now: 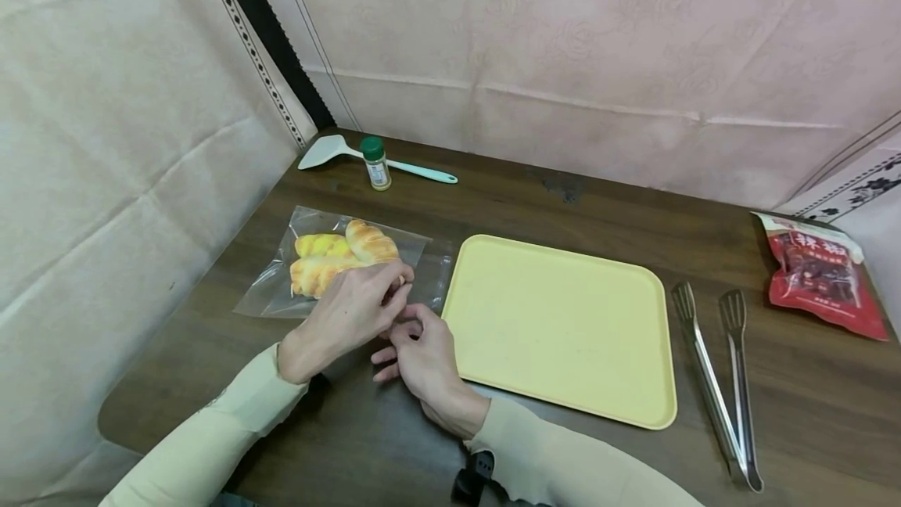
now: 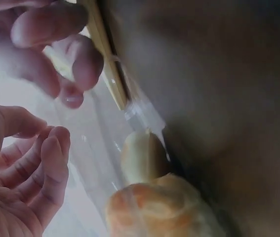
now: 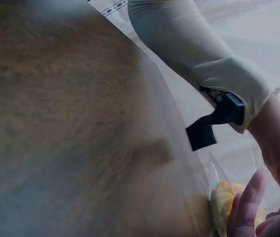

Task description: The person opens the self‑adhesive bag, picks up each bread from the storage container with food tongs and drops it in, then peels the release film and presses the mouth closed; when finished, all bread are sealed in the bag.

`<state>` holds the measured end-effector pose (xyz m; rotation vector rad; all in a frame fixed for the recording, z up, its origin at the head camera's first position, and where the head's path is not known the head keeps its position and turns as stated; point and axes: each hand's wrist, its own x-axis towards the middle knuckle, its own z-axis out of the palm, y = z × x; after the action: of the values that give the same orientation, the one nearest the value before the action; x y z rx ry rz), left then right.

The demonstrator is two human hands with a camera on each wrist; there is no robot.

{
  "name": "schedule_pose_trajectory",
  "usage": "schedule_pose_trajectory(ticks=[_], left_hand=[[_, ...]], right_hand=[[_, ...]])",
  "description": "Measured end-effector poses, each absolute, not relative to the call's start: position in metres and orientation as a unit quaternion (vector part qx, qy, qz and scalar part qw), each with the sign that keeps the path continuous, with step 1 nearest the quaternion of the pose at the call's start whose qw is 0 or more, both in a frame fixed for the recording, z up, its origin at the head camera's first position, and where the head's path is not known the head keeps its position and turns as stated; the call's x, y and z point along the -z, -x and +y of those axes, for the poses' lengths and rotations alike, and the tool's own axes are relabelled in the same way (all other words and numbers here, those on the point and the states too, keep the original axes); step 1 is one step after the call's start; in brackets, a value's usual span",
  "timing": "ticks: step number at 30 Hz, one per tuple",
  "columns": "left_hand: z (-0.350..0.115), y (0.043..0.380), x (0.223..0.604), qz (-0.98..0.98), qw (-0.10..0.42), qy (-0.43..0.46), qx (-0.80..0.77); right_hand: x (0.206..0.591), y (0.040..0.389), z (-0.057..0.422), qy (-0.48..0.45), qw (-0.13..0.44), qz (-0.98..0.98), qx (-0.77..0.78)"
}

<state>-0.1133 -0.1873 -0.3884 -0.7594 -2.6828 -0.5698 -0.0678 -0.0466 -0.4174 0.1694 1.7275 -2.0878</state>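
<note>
The work in hand looks to be fingertip handling at the tray-side edge of a clear, thin plastic bag (image 1: pixel 266 294). Inside it, under film, 3 golden and yellow bread pieces (image 1: pixel 325 269) lie at 10 o'clock from the hands. A flat, pale-yellow rectangular tray (image 1: pixel 563 327) is at 3 o'clock.

The left hand (image 1: pixel 362 297) bends its fingers, thumb and index tips meeting; whether film lies between them I cannot tell. The right hand (image 1: pixel 425 350), just beside it at 4 o'clock, has loosely bent fingers with gaps between; any hold is hidden. The next move probably calls for 1 hand steadying the slippery film while the other pinches its edge.

The left wrist view shows that fingertip contact, which the head view hides. The right wrist view shows a small black device (image 3: pixel 228 109) under the cream fabric sleeve (image 3: pixel 204 54) of what seems the left arm, also unseen from above.
</note>
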Motion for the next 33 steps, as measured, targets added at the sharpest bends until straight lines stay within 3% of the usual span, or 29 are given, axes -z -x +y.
schedule_pose_trajectory(ticks=[7, 14, 20, 26, 33], left_hand=[[-0.189, 0.145, 0.355, -0.920, 0.103, 0.281, 0.251], [-0.192, 0.203, 0.331, -0.933, 0.043, 0.321, 0.155], [-0.187, 0.242, 0.341, -0.934, -0.065, 0.346, 0.062], [-0.181, 0.255, 0.350, -0.917, -0.182, 0.345, 0.086], [-0.177, 0.261, 0.355, -0.907, -0.186, 0.359, 0.115]], right_hand=[[0.421, 0.068, -0.049, -0.071, 0.192, 0.617, 0.760], [0.421, 0.067, -0.050, -0.073, 0.192, 0.621, 0.757], [0.421, 0.066, -0.049, -0.068, 0.191, 0.625, 0.754], [0.423, 0.065, -0.050, -0.063, 0.186, 0.636, 0.746], [0.425, 0.065, -0.050, -0.061, 0.181, 0.646, 0.739]])
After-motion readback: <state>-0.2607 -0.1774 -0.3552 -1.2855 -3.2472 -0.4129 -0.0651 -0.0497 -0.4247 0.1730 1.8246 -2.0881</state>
